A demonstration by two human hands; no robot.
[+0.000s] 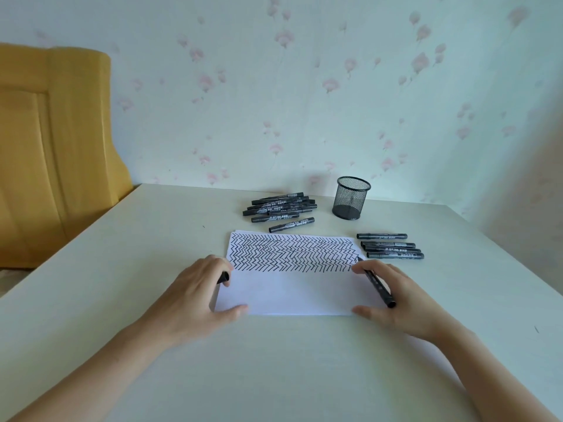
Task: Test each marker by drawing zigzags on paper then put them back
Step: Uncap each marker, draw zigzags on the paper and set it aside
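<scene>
White paper (292,295) lies flat on the pale table (122,254) in front of you, long side toward you. Its far half is filled with rows of black zigzags (292,254); the near half is bare.

Your right hand (393,296) grips a black marker (377,284), fingers curled round the barrel, thumb stretched out along the paper's near right corner. Marker tip sits at the right end of the lowest zigzag rows, at the paper's right edge; the barrel slants back toward you and to the right, rear end sticking out past the fingers.

Your left hand (201,293) rests on the paper's left edge, thumb pressing the near left corner. Its curled fingers hold a small black piece, seemingly the cap (224,277), only part of which shows.

Pile of black markers (281,207) lies beyond the paper, toward the wall, loosely stacked, all capped as far as you can tell; one lies a little apart, nearest the paper's far edge. Second group, four markers (391,246), lies in a rough row just right of the paper's far right corner, roughly parallel, tips left.

Black mesh pen cup (352,197) stands upright near the wall, between the two groups and behind them. Nothing shows through its mesh.

Yellow wooden panel (54,147) stands off the table's left side. Flowered wallpaper (304,86) behind.
</scene>
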